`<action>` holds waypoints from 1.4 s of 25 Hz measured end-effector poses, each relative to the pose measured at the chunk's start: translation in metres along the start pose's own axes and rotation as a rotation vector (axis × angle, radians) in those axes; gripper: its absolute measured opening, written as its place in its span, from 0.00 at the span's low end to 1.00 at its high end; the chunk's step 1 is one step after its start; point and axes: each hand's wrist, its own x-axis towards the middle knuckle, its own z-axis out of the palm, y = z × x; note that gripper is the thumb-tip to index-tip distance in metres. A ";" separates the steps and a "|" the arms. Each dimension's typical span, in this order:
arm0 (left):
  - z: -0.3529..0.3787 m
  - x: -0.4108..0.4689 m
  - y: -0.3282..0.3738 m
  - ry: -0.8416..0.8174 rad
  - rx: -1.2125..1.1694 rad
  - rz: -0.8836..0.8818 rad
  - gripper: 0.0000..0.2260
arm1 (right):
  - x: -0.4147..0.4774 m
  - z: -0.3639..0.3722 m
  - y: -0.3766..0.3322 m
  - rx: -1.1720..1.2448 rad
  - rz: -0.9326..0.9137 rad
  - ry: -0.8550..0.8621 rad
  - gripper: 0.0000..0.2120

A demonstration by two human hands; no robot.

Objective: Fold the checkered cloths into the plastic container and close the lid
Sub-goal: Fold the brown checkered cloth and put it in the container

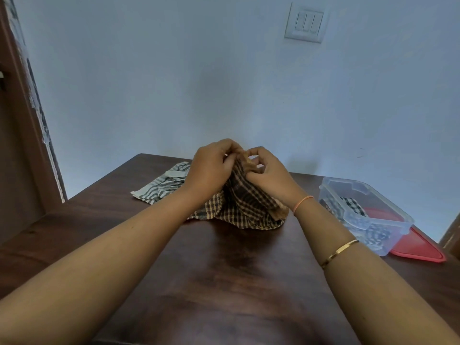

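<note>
Pale blue wall (199,83) backs a dark wooden worktop (224,270). Over its middle the left grip (211,168) and right grip (268,174) sit close together. Both pinch the bunched top of a brown checkered cloth (246,207), whose lower part drapes onto the worktop beneath them. A grey striped cloth (161,185) lies behind the left grip. Well to the right stands the uncovered plastic container (353,189), holding a black-and-white checkered cloth (353,206), with the red lid (420,247) at its right side.
</note>
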 end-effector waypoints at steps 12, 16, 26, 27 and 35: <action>-0.020 0.003 -0.035 0.411 -0.173 -0.542 0.18 | 0.003 -0.008 0.039 -0.399 0.160 0.249 0.12; -0.006 -0.007 -0.018 -0.208 -0.133 -0.327 0.22 | 0.005 -0.001 0.013 -0.312 -0.073 0.296 0.10; -0.008 0.000 0.001 0.021 -0.042 -0.159 0.09 | 0.010 -0.004 -0.001 -0.540 -0.180 0.163 0.06; -0.010 0.002 0.002 0.069 -0.089 -0.172 0.09 | 0.010 -0.003 0.002 -0.568 -0.135 0.213 0.06; -0.020 0.017 0.000 0.343 -0.339 -0.524 0.08 | 0.007 -0.019 0.035 -0.524 0.312 0.213 0.13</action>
